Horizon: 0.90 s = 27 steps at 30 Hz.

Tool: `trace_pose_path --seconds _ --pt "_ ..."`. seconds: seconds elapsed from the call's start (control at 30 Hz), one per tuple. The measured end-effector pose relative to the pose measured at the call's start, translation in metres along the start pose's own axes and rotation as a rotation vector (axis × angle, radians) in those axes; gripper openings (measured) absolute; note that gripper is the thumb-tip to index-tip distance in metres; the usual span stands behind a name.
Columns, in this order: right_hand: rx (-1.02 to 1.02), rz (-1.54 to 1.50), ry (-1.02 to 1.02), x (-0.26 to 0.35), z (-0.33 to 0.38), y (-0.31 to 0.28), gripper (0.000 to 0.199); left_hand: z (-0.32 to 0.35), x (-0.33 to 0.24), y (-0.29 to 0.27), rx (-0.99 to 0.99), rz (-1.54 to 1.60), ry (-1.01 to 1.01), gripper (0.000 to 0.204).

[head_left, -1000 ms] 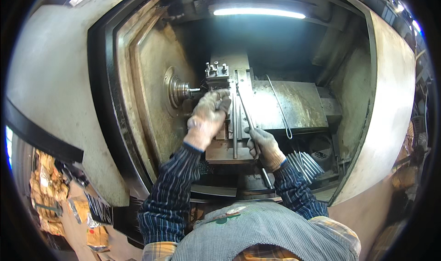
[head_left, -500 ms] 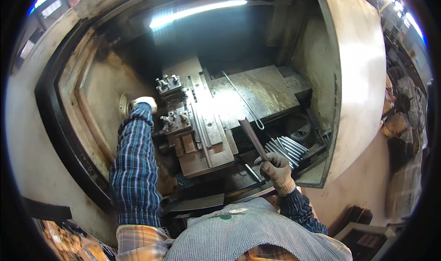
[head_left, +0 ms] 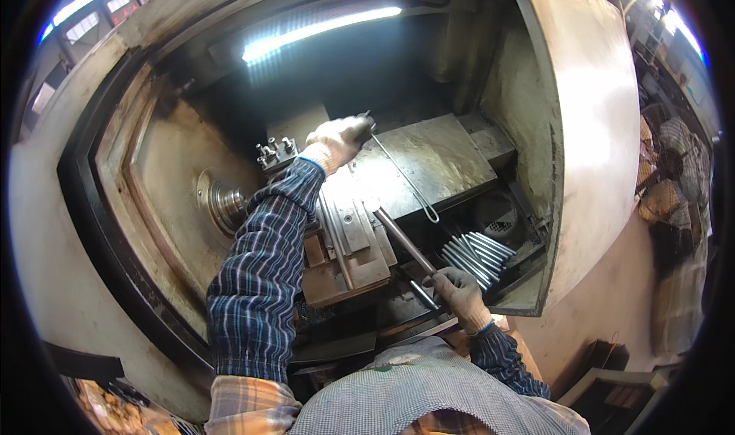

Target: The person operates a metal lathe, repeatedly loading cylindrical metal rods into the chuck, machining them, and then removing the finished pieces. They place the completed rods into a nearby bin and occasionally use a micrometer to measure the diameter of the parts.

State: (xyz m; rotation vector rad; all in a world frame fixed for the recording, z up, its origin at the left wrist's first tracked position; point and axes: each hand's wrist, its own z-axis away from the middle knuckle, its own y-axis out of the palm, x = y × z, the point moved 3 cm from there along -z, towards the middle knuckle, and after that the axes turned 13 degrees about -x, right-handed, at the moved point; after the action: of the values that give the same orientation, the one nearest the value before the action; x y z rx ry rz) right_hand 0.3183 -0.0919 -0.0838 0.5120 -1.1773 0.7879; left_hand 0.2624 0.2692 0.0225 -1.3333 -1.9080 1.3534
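My left hand (head_left: 338,140), in a pale work glove, reaches over the tool slide to the far end of a thin metal rod with a looped end (head_left: 417,194). Its fingertips are at that rod's far end, but blur hides whether they grip it. My right hand (head_left: 458,291), also gloved, is closed around the near end of a thick dark steel bar (head_left: 404,238), which points up and away to the left. Left of my left arm, the round spindle chuck (head_left: 225,202) shows on the lathe's inner wall. Bolted tool holders (head_left: 274,153) stand partly hidden behind my left sleeve.
Several shiny cut rods (head_left: 478,257) lie piled at the right inside the machine. A flat metal plate (head_left: 436,155) spans the middle. Another rod (head_left: 334,240) lies along the slide. The machine's pale door (head_left: 589,129) rises at the right, and a lamp (head_left: 321,33) glows at the back.
My left hand has left the spindle chuck and moved right and away to the looped rod's far end. The chuck is now uncovered. My right hand still holds the bar, slightly shifted left.
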Motion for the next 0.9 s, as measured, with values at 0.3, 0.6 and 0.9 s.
trace_pose_path --seconds 0.3,0.6,0.9 --pt "-0.052 0.282 -0.297 0.022 -0.094 0.059 0.04 0.078 -0.065 -0.214 -0.978 0.608 0.04 0.042" --pt "0.221 0.986 -0.553 0.103 -0.196 0.197 0.068 0.322 -0.103 -0.281 -1.296 0.745 -0.532 0.066" --pt "0.375 1.062 -0.745 0.128 -0.206 0.258 0.04 0.526 -0.134 -0.321 -1.388 0.321 -1.031 0.038"
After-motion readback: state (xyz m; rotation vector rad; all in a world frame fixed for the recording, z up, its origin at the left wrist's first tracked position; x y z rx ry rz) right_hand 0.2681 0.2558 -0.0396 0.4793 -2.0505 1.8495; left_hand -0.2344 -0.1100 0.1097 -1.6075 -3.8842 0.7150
